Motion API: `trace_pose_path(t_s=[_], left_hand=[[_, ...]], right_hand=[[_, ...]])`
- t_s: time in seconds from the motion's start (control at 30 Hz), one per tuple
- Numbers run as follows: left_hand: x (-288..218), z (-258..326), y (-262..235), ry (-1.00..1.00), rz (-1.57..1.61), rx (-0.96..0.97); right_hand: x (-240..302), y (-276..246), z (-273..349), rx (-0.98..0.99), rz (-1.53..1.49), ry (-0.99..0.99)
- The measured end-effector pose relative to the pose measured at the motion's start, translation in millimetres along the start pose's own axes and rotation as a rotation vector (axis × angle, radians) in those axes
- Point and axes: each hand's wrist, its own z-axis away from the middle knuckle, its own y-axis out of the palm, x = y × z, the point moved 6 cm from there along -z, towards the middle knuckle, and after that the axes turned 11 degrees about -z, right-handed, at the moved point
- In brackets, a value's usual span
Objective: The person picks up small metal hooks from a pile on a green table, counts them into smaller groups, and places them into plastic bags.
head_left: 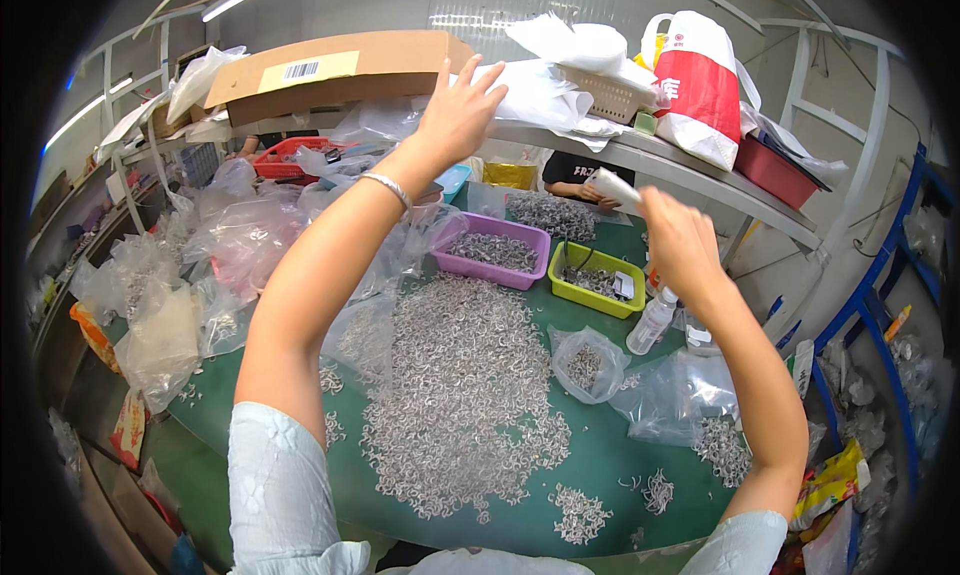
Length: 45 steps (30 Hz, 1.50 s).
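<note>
Crumpled white bag (545, 90) under spread left hand (460, 110)

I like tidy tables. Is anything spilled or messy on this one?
Yes. A big heap of small silvery rings lies loose on the green table, outside the purple tray and green tray, with little clumps scattered near the front edge.

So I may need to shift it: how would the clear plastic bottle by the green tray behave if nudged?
The clear plastic bottle stands upright and narrow, so it would probably tip easily. It looks light, and once down would likely roll toward the green tray.
</note>
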Motion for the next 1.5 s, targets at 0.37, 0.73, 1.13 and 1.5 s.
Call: trace_pose_path(t_s=[0.37,0.73,1.13,1.5], left_hand=[[34.6,-31.5,23.2,-0.244,0.222,-0.072],[40.5,-33.3,30.2,-0.34,0.347,-0.192],[39.5,-37.0,51.0,-0.409,0.337,-0.279],[42.7,-16.0,33.2,-0.404,0.424,-0.304]], right_hand=[[0.9,44.4,-97.1,0.032,0.222,-0.33],[38.7,63.0,-129.0,-0.348,0.376,-0.713],[-4.6,135.7,-211.2,0.386,0.552,0.201],[-26.6,122.6,-213.6,0.456,0.346,0.129]])
